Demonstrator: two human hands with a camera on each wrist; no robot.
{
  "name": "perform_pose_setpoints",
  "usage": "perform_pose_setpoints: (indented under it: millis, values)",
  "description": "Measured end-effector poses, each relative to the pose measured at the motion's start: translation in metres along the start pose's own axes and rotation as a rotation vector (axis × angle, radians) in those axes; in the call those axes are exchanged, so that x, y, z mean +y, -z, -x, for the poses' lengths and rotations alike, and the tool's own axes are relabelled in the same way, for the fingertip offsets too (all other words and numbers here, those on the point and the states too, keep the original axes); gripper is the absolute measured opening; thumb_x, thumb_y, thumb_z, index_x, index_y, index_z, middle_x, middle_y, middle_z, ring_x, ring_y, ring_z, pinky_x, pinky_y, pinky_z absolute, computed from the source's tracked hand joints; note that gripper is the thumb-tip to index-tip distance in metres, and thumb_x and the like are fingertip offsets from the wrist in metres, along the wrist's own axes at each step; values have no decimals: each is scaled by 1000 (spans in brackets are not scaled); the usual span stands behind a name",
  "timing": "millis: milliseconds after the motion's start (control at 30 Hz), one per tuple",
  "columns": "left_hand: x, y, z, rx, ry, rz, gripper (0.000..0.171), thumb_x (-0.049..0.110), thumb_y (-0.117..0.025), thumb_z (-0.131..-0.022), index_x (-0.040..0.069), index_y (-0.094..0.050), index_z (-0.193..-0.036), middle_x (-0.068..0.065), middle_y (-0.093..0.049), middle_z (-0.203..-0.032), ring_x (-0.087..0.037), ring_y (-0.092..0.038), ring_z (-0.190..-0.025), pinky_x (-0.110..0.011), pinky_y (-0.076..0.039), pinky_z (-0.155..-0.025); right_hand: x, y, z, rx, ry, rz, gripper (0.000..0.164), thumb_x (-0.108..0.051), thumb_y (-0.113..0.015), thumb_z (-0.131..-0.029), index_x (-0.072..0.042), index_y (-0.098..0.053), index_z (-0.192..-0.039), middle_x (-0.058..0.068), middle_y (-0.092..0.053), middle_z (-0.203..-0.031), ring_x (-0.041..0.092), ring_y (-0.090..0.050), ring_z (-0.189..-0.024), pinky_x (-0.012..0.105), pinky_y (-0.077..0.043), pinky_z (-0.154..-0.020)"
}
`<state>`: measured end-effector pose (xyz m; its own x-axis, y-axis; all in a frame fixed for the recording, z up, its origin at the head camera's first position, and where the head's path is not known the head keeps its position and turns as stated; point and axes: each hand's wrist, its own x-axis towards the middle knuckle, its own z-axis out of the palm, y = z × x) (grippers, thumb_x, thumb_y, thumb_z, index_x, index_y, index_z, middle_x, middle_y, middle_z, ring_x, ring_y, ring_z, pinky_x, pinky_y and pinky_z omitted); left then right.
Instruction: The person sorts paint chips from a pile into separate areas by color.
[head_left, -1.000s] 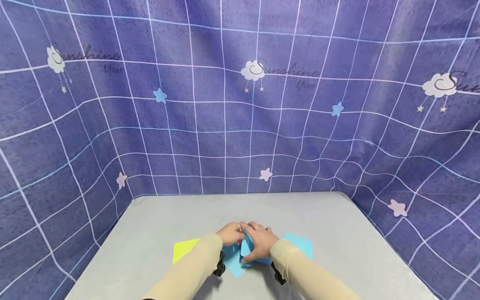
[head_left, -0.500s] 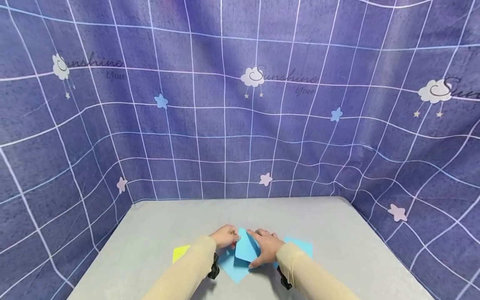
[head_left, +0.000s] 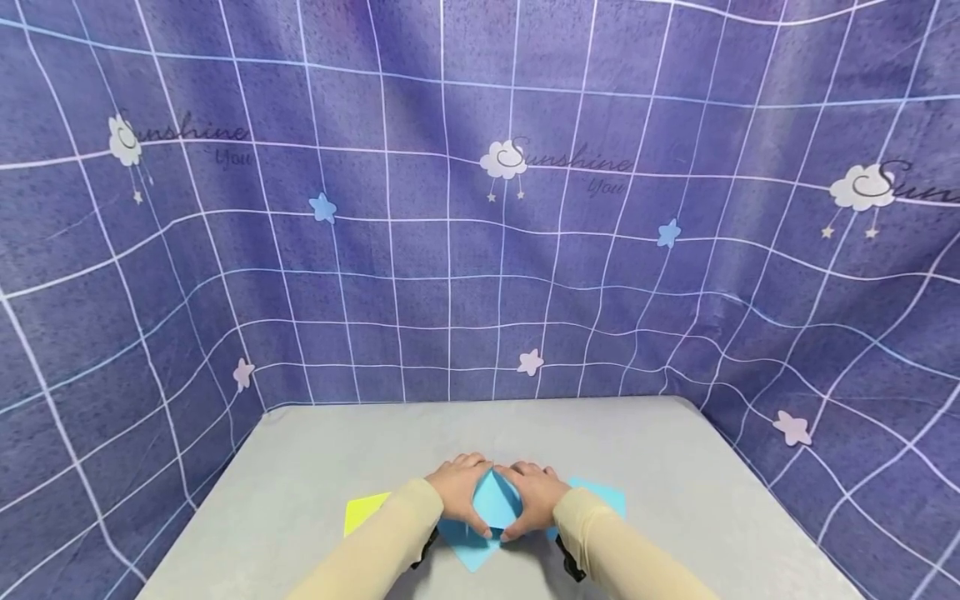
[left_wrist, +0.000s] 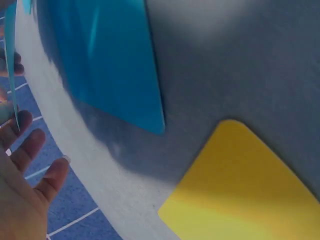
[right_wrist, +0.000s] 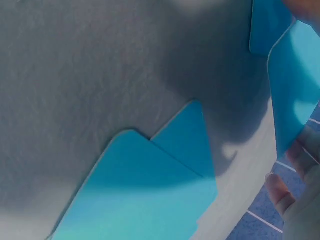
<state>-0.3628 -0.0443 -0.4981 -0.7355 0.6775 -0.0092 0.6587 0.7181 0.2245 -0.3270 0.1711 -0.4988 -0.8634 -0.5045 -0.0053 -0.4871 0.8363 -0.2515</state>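
Between both hands is a raised blue sheet of paper or thin card (head_left: 495, 504), tilted, its sides meeting the fingers and thumbs. My left hand (head_left: 457, 492) holds it from the left, thumb at the near edge and fingers at the far side. From the right, my right hand (head_left: 534, 496) grips it the same way. Another blue sheet (head_left: 470, 554) lies beneath on the table, a corner toward me. In the left wrist view the held sheet (left_wrist: 10, 60) shows edge-on against the fingers; in the right wrist view the held sheet (right_wrist: 295, 95) looks curved.
A yellow sheet (head_left: 363, 510) lies left of the hands, partly behind the left sleeve. To the right are overlapping blue sheets (right_wrist: 135, 185), partly behind the right forearm in the head view. A grey-white table (head_left: 337, 442) meets a purple-blue gridded curtain (head_left: 420, 317).
The left hand has shifted from pinching the raised sheet's left edge to spanning its left side, thumb at the near edge. The hands have come closer together. The head view has tilted slightly upward.
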Motion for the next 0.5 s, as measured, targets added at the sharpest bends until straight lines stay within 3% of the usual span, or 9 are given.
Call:
perform_pose_setpoints:
  millis: [167,367,500]
  values:
    - [1,0,-11,27,-38,1,107,62,-90,-64,11,-51,-149,-3,-56,-137,-21,-52,-121,-48,-47,-102,12,3,6,19,-23,-37,111,-54,-93,-67,-17,-40,-158,14,-53,-143,33,-52,-130,67,-39,-105]
    - [7,6,-21,22,-40,16,108,62,-89,-66,10,-49,-152,-4,-57,-142,-24,-52,-127,-52,-45,-105,23,11,17,43,-62,-35,110,-55,-93,-66,-17,-43,-156,14,-55,-141,31,-54,-127,64,-41,-104]
    - [14,2,-28,24,-67,-5,107,64,-88,-66,10,-50,-151,-4,-57,-141,-23,-52,-126,-50,-46,-104,30,14,25,25,-95,-44,109,-55,-93,-67,-16,-43,-156,13,-55,-141,31,-53,-129,65,-41,-105]
